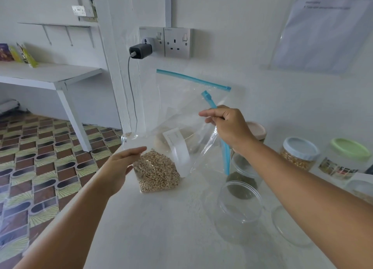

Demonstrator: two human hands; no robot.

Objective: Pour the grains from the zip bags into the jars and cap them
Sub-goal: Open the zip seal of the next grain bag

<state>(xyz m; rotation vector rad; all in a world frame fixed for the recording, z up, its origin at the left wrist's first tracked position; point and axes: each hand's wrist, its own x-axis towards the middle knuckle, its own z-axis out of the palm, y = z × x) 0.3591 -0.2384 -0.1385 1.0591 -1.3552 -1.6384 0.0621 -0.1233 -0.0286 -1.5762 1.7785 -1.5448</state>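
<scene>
Nearest the camera, both forearms reach out over the white counter (161, 228). Just right of centre on it stands an open clear jar (240, 208), empty and uncapped, with what looks like its clear lid (290, 226) lying flat to its right, presumably set aside so the mouth is free for pouring. The right hand (226, 125) pinches the upper edge of the zip bag (181, 111) between thumb and curled fingers, holding it up so the pale grains (157, 171) sink into the lower corner, which rests on the counter further off and to the left of the jar. The bag's blue zip strip (191, 79) has parted, one side folded down past the right hand, so the mouth appears open. The left hand (123, 165) lies against the bag's lower left side with its fingers nearly straight, steadying and not gripping, probably to guide that loaded corner. Behind the open jar a jar of dark green contents (242, 179) stands, and further right are filled jars with a blue lid (300, 147) and a green lid (350, 148), seemingly finished.
</scene>
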